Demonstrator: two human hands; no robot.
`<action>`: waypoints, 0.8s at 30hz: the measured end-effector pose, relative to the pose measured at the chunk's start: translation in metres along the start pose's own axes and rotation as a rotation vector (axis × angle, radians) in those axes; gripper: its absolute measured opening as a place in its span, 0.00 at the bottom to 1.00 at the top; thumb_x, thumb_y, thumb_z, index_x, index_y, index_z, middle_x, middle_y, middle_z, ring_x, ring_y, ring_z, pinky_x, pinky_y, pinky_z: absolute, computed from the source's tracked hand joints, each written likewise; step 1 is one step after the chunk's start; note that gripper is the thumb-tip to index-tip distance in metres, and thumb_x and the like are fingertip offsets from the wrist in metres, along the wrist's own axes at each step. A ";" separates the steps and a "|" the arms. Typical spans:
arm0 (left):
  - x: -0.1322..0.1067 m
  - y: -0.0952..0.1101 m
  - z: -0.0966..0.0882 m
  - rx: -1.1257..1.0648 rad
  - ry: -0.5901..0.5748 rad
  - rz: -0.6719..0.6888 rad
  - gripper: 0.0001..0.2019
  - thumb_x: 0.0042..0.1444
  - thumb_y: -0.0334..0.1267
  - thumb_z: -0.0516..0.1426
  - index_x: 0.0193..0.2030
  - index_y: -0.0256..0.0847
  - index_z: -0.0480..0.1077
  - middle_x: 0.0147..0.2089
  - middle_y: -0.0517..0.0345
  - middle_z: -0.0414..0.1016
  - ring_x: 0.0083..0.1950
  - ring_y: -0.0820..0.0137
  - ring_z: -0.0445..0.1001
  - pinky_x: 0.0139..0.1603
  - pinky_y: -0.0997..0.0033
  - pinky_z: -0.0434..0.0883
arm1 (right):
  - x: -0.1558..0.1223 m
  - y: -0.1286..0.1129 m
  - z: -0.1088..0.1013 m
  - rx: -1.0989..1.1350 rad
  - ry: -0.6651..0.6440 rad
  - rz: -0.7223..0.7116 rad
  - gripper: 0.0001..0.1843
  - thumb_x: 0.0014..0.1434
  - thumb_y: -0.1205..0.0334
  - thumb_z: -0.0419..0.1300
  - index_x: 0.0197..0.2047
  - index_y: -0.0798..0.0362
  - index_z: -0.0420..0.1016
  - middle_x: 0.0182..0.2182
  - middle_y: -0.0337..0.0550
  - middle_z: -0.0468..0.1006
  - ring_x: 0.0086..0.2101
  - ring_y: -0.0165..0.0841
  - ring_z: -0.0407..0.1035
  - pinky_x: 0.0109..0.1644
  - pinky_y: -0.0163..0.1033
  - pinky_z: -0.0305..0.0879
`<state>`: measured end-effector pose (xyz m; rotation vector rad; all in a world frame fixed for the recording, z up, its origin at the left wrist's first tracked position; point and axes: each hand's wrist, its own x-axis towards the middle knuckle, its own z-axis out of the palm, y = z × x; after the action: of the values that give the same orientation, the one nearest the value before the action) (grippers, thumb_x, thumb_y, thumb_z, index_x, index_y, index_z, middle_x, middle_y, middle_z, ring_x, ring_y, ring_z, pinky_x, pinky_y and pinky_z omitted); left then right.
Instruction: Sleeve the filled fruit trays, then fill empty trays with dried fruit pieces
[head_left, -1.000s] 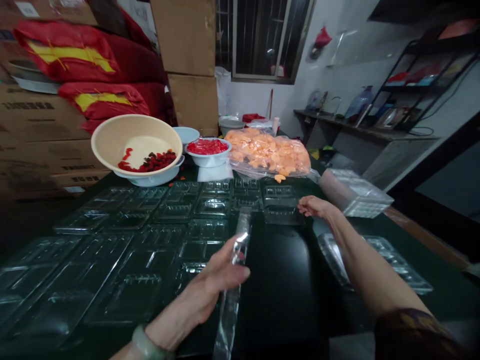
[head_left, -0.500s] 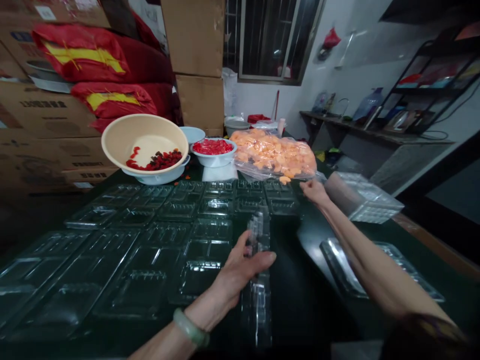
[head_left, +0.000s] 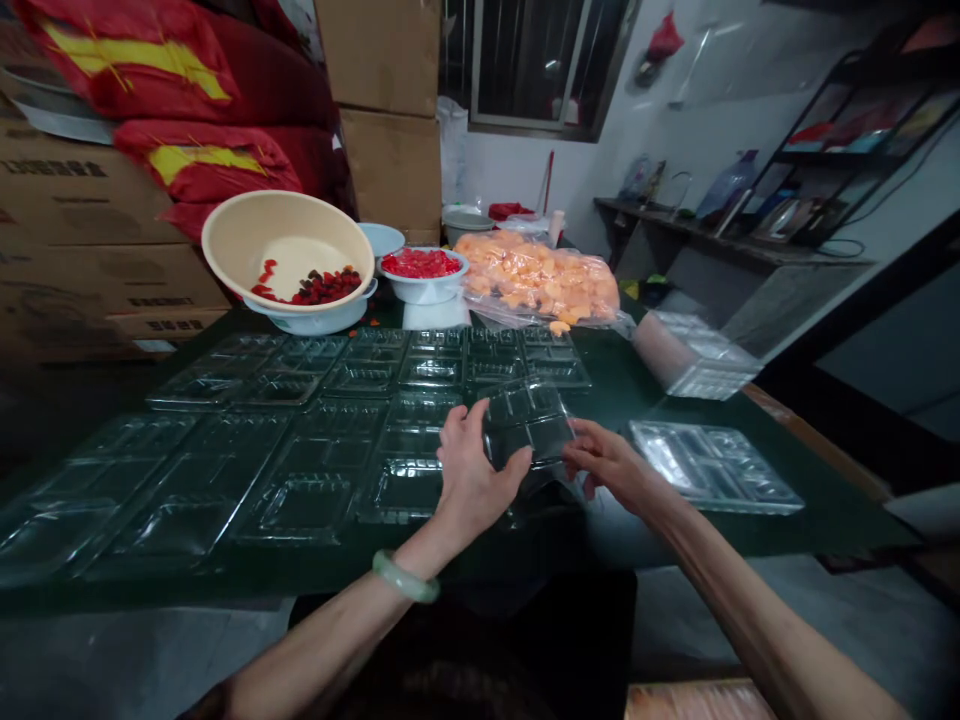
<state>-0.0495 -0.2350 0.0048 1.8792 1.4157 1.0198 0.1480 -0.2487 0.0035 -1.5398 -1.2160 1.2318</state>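
We have a clear plastic box [head_left: 529,412] up in the middle of the frame, tilted, over the dark green table [head_left: 615,365]. Our left hand [head_left: 480,468] is at its left side, with the thumb and first finger spread wide apart; we cannot tell how hard they press. Our right hand [head_left: 609,465] has its fingers bent close together, and they look pinched on the right edge. A good part looks done: a back row of boxes [head_left: 364,358] and a front row of boxes [head_left: 300,500] lie flat across the left and middle. The one we hold is not down yet. More look left: a flat pile of boxes [head_left: 712,465] lies at the right, and a wrapped stack [head_left: 697,355] sits behind it. Near the top middle, red and dark bits are in a big tan bowl [head_left: 247,215], red ones fill a white bowl [head_left: 427,292], and orange ones lie in a clear bag [head_left: 540,280].
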 end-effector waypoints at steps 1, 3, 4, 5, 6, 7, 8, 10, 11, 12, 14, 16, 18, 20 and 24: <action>-0.006 -0.003 -0.005 0.081 -0.020 0.070 0.29 0.50 0.47 0.57 0.58 0.39 0.59 0.59 0.42 0.56 0.61 0.54 0.54 0.57 0.50 0.56 | 0.009 0.004 -0.001 -0.033 -0.006 0.046 0.23 0.49 0.60 0.61 0.49 0.53 0.60 0.23 0.35 0.68 0.23 0.32 0.69 0.15 0.30 0.61; -0.018 -0.008 -0.013 0.222 -0.123 0.198 0.23 0.49 0.44 0.57 0.53 0.41 0.64 0.57 0.45 0.60 0.59 0.54 0.56 0.55 0.50 0.57 | 0.024 0.012 0.003 -0.108 0.019 0.108 0.20 0.49 0.62 0.60 0.46 0.54 0.63 0.21 0.35 0.68 0.20 0.30 0.67 0.15 0.30 0.60; -0.023 -0.011 -0.016 0.286 -0.182 0.244 0.22 0.49 0.43 0.58 0.51 0.42 0.66 0.56 0.46 0.62 0.59 0.53 0.56 0.54 0.49 0.57 | 0.029 0.015 0.007 -0.146 0.035 0.123 0.18 0.50 0.62 0.60 0.45 0.54 0.64 0.20 0.35 0.68 0.19 0.29 0.66 0.15 0.31 0.60; -0.028 -0.013 -0.018 0.350 -0.232 0.277 0.21 0.48 0.43 0.58 0.50 0.43 0.67 0.56 0.47 0.63 0.60 0.51 0.55 0.54 0.47 0.56 | 0.034 0.018 0.011 -0.179 0.050 0.126 0.17 0.50 0.62 0.60 0.44 0.54 0.65 0.20 0.35 0.68 0.19 0.29 0.65 0.15 0.31 0.60; -0.032 -0.015 -0.019 0.409 -0.274 0.298 0.21 0.47 0.42 0.58 0.49 0.43 0.68 0.56 0.47 0.63 0.61 0.49 0.53 0.54 0.45 0.55 | 0.037 0.020 0.017 -0.210 0.064 0.119 0.15 0.50 0.61 0.60 0.42 0.54 0.66 0.20 0.35 0.68 0.19 0.29 0.64 0.16 0.31 0.60; -0.034 -0.018 -0.020 0.461 -0.306 0.309 0.21 0.47 0.42 0.58 0.49 0.43 0.69 0.57 0.46 0.63 0.62 0.47 0.52 0.54 0.42 0.53 | 0.039 0.022 0.022 -0.247 0.081 0.109 0.12 0.50 0.60 0.60 0.39 0.53 0.68 0.20 0.36 0.68 0.20 0.29 0.64 0.17 0.31 0.60; -0.035 -0.020 -0.020 0.501 -0.331 0.312 0.20 0.47 0.41 0.58 0.48 0.42 0.69 0.57 0.45 0.64 0.62 0.46 0.51 0.55 0.41 0.52 | 0.039 0.023 0.026 -0.281 0.098 0.096 0.09 0.50 0.60 0.61 0.35 0.53 0.69 0.20 0.37 0.68 0.21 0.29 0.64 0.19 0.32 0.59; -0.034 -0.025 -0.020 0.549 -0.360 0.308 0.17 0.47 0.39 0.58 0.46 0.40 0.71 0.56 0.44 0.65 0.62 0.45 0.52 0.55 0.39 0.50 | 0.036 0.022 0.032 -0.405 0.113 0.040 0.08 0.49 0.58 0.62 0.27 0.53 0.70 0.21 0.39 0.69 0.24 0.30 0.64 0.23 0.33 0.58; -0.032 -0.027 -0.020 0.557 -0.366 0.303 0.15 0.48 0.38 0.57 0.44 0.39 0.72 0.56 0.43 0.65 0.61 0.44 0.52 0.54 0.38 0.50 | 0.035 0.021 0.032 -0.499 0.103 -0.001 0.10 0.49 0.56 0.62 0.25 0.53 0.71 0.21 0.40 0.70 0.24 0.31 0.64 0.25 0.33 0.57; -0.031 -0.030 -0.020 0.556 -0.369 0.296 0.13 0.48 0.37 0.57 0.42 0.39 0.72 0.55 0.43 0.66 0.61 0.44 0.53 0.54 0.38 0.50 | 0.034 0.019 0.031 -0.601 0.077 -0.043 0.11 0.50 0.53 0.62 0.25 0.52 0.72 0.22 0.41 0.71 0.25 0.31 0.65 0.26 0.34 0.56; -0.028 -0.036 -0.018 0.530 -0.376 0.284 0.09 0.48 0.35 0.57 0.37 0.39 0.73 0.54 0.44 0.67 0.61 0.45 0.54 0.54 0.39 0.50 | 0.042 0.012 0.020 -0.779 0.022 -0.114 0.14 0.53 0.49 0.58 0.28 0.51 0.74 0.23 0.41 0.73 0.25 0.32 0.66 0.28 0.35 0.56; -0.025 -0.042 -0.017 0.483 -0.376 0.284 0.05 0.48 0.35 0.58 0.33 0.40 0.73 0.53 0.47 0.69 0.60 0.45 0.56 0.54 0.38 0.50 | 0.064 0.002 0.001 -0.851 0.072 -0.124 0.13 0.56 0.50 0.55 0.32 0.50 0.75 0.26 0.40 0.76 0.28 0.32 0.68 0.31 0.34 0.59; -0.023 -0.047 -0.016 0.446 -0.361 0.294 0.03 0.46 0.35 0.59 0.29 0.41 0.73 0.53 0.50 0.70 0.60 0.45 0.57 0.54 0.38 0.50 | 0.101 -0.009 -0.024 -0.869 0.236 -0.093 0.11 0.58 0.56 0.53 0.36 0.49 0.75 0.32 0.41 0.78 0.35 0.33 0.71 0.37 0.33 0.61; -0.021 -0.051 -0.017 0.430 -0.354 0.317 0.04 0.44 0.37 0.61 0.29 0.42 0.73 0.53 0.51 0.70 0.59 0.45 0.58 0.53 0.38 0.51 | 0.149 -0.020 -0.049 -0.882 0.401 -0.027 0.12 0.59 0.61 0.51 0.40 0.51 0.75 0.39 0.46 0.78 0.41 0.37 0.70 0.41 0.35 0.62; -0.016 -0.060 -0.019 0.478 -0.356 0.380 0.06 0.44 0.37 0.63 0.32 0.45 0.73 0.50 0.53 0.72 0.57 0.48 0.62 0.51 0.47 0.59 | 0.244 -0.038 -0.081 -0.886 0.568 0.149 0.16 0.57 0.56 0.53 0.42 0.56 0.75 0.43 0.57 0.75 0.44 0.45 0.70 0.40 0.41 0.65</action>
<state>-0.0995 -0.2336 -0.0370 2.5962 1.1824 0.4793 0.2349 -0.0039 0.0056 -2.4256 -1.3217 0.2268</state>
